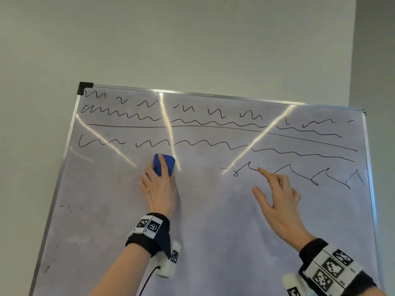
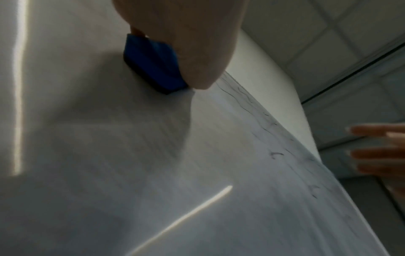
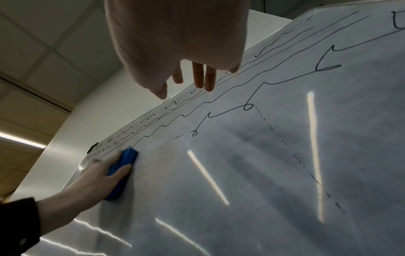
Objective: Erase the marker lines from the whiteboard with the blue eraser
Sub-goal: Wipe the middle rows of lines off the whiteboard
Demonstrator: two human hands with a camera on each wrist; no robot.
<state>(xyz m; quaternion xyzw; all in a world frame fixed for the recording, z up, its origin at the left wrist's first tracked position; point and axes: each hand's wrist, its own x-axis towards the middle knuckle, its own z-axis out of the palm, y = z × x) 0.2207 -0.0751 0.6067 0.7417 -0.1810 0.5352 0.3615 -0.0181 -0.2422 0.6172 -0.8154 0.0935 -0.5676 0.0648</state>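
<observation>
The whiteboard (image 1: 213, 221) leans tilted, with several rows of black wavy marker lines (image 1: 213, 144) across its upper part and a zigzag line (image 1: 299, 174) at the right. My left hand (image 1: 159, 186) grips the blue eraser (image 1: 165, 165) and presses it flat on the board just under the lowest wavy row. The left wrist view shows the eraser (image 2: 151, 64) under my palm. My right hand (image 1: 265, 184) is open with fingers spread, its index fingertip at the left end of the zigzag. In the right wrist view the eraser (image 3: 122, 169) sits far left.
The board's metal frame has a black corner cap (image 1: 84, 87) at top left. Faint leftover marks (image 1: 68, 207) sit near the left edge, and a dashed trace (image 3: 285, 143) runs down the wiped area. A plain wall (image 1: 192, 39) stands behind.
</observation>
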